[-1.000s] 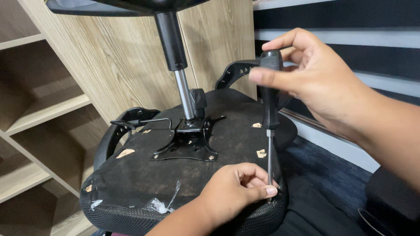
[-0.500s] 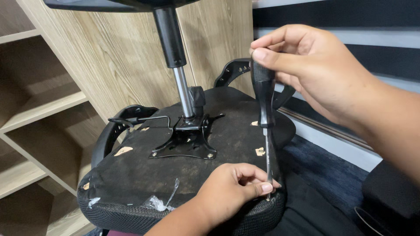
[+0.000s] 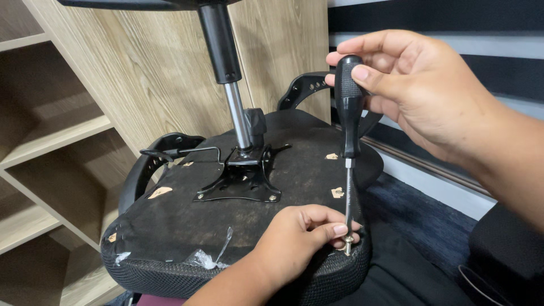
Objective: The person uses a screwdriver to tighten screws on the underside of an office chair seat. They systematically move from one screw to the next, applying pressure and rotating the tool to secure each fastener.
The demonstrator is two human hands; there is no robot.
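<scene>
Between left hand (image 3: pixel 294 238) fingers (image 3: pixel 331 231): screw (image 3: pixel 348 242); right hand (image 3: pixel 422 93) grips screwdriver (image 3: pixel 348 113).

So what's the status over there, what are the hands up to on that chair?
Right hand gripping screwdriver upright. Left hand steadying the screw at the seat edge. Nothing in the way.

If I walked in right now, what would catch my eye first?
Probably the black-handled screwdriver standing upright at right of centre, its top gripped by the right hand. Below it, the left hand pinches a small screw under the tip, at the near edge of an upturned black chair seat. Its metal post rises from the middle.
</scene>
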